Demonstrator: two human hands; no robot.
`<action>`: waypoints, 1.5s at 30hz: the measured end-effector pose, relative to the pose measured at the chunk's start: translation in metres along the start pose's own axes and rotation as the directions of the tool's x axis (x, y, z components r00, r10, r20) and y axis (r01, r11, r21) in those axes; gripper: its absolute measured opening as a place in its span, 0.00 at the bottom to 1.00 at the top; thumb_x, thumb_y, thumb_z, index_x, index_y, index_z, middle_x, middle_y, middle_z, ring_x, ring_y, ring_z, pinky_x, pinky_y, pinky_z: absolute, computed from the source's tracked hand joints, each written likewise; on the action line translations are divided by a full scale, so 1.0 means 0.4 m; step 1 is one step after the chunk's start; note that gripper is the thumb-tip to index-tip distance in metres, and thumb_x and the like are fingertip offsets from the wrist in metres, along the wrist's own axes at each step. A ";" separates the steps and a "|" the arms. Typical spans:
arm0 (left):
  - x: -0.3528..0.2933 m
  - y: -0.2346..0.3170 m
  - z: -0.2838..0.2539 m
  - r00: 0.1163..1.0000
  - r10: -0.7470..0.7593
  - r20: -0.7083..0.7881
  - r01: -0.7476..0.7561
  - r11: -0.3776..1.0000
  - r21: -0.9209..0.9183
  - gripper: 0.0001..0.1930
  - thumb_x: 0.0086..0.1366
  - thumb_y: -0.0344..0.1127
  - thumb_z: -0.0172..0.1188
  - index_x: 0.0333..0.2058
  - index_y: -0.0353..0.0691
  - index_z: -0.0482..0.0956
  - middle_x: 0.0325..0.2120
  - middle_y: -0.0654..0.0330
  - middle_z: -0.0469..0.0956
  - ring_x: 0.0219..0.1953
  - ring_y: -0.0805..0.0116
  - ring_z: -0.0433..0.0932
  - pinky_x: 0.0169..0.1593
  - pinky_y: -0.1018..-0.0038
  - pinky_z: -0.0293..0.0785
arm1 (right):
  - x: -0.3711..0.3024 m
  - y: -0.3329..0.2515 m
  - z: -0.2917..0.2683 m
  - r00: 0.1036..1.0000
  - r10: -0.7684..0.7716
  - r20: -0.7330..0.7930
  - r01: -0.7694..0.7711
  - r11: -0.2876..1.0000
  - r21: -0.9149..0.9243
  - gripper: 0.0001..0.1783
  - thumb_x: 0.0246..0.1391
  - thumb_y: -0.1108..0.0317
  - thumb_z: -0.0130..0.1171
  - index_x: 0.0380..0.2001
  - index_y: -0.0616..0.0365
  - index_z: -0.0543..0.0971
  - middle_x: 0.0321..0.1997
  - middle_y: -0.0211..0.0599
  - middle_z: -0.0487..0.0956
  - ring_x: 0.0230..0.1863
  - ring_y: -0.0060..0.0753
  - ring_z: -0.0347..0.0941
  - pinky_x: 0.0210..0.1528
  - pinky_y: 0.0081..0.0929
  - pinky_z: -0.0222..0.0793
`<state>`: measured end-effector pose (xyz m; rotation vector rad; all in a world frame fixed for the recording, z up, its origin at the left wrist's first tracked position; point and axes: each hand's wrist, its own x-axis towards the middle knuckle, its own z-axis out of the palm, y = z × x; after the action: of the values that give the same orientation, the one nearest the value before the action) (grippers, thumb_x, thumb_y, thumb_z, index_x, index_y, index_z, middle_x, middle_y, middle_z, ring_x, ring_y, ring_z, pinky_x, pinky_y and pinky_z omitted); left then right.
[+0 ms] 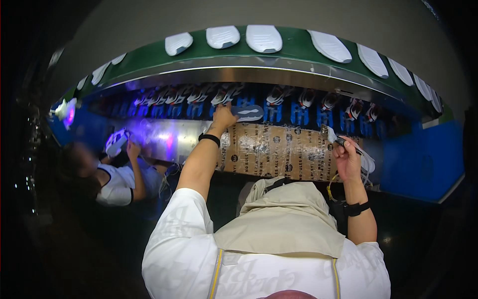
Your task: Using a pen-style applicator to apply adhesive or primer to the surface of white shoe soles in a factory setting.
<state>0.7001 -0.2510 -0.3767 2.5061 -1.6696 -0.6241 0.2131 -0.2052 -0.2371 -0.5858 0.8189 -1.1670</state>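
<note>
My left hand (224, 117) reaches forward to the lower belt. Its fingers close at the end of a grey shoe sole (250, 113) with a white wavy patch, which lies sideways; the fingertips are partly hidden. Just beyond that hand stands a white and dark shoe upper (226, 94) on the rack. To the right, my right hand (348, 157) is wrapped round the dark handle of a brush (330, 134) with pale bristles, pointing away to the left. Below this hand is a white shoe part (367, 163), partly covered by the hand.
Several shoe uppers (303, 99) stand on blue holders under a metal ledge (199, 69). Above runs a green belt (149, 60) with white soles. A ledge covered in printed brown wrapping (274, 154) lies before me. At left, a person (122, 179) holds a shoe (116, 142).
</note>
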 end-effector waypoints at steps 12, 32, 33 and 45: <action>0.128 -0.063 0.034 0.907 0.237 0.349 -0.327 0.917 0.228 0.53 0.55 0.59 0.71 0.73 0.38 0.59 0.51 0.29 0.78 0.54 0.40 0.81 0.60 0.58 0.77 | -0.044 -0.019 -0.140 0.975 -0.037 -0.221 0.082 0.976 0.201 0.14 0.65 0.64 0.61 0.50 0.60 0.79 0.30 0.24 0.71 0.30 0.19 0.62 0.39 0.24 0.60; -0.346 -0.079 -0.328 0.921 -0.215 -0.325 -0.306 0.115 -0.945 0.11 0.73 0.33 0.58 0.44 0.30 0.82 0.39 0.54 0.86 0.39 0.65 0.85 0.47 0.71 0.81 | -0.033 -0.051 -0.360 0.935 -0.113 -0.336 0.173 0.973 0.154 0.15 0.64 0.62 0.65 0.49 0.57 0.79 0.27 0.20 0.69 0.28 0.17 0.62 0.36 0.22 0.60; -0.376 -0.076 -0.350 0.936 -0.211 -0.282 -0.269 0.087 -0.959 0.12 0.72 0.35 0.59 0.42 0.30 0.83 0.38 0.54 0.86 0.38 0.63 0.86 0.46 0.70 0.81 | -0.023 -0.044 -0.374 0.931 -0.102 -0.351 0.167 0.973 0.161 0.15 0.64 0.63 0.65 0.49 0.57 0.80 0.27 0.20 0.69 0.28 0.17 0.62 0.36 0.22 0.60; -0.772 0.256 -0.286 0.739 0.672 -0.051 0.526 -0.623 -0.579 0.47 0.69 0.74 0.44 0.70 0.38 0.63 0.62 0.30 0.69 0.59 0.33 0.76 0.58 0.44 0.76 | 0.034 -0.035 -0.262 0.980 -0.061 -0.190 0.098 0.977 0.192 0.14 0.66 0.61 0.63 0.49 0.56 0.78 0.26 0.22 0.65 0.29 0.21 0.59 0.36 0.25 0.58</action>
<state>0.5512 -0.0348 -0.1528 0.1268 -0.2044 -1.8906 0.1226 -0.2212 -0.2912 -0.3506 0.8272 -1.3741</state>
